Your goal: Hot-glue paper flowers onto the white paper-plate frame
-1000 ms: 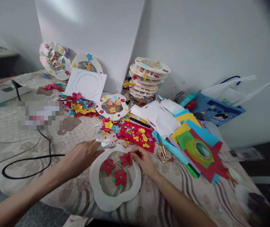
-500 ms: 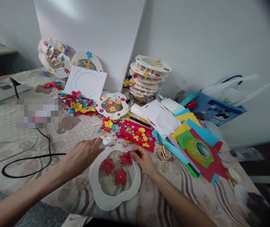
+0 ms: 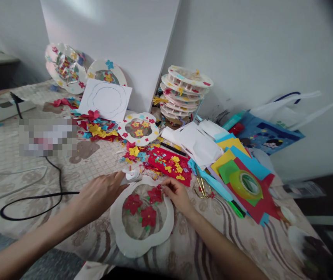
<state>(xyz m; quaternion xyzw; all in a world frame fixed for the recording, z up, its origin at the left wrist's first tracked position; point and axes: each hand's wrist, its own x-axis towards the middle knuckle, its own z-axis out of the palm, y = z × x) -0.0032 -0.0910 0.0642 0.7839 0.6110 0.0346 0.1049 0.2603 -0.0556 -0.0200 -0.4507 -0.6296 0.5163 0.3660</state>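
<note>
A white scalloped ring (image 3: 168, 221) with a see-through middle lies at the table's near edge, and red paper flowers (image 3: 148, 216) with green bits show inside it. My left hand (image 3: 105, 190) is closed round a white glue bottle (image 3: 131, 175), whose tip is over the ring's upper left rim. At the ring's upper right rim, my right hand (image 3: 176, 194) pinches something small and red beside the uppermost flower; its exact shape is hard to make out.
Paper scraps (image 3: 100, 130), a decorated ring (image 3: 139, 129) and a red sheet (image 3: 169, 165) lie beyond. Gold scissors (image 3: 203, 186), coloured paper (image 3: 267, 206) and a tape roll (image 3: 246, 184) are right. Stacked rings (image 3: 184, 93) stand behind; a black cable (image 3: 61, 179) loops left.
The view has shifted very slightly. Both hands stay almost where they were, the left still round the bottle and the right still pinching at the ring's rim.
</note>
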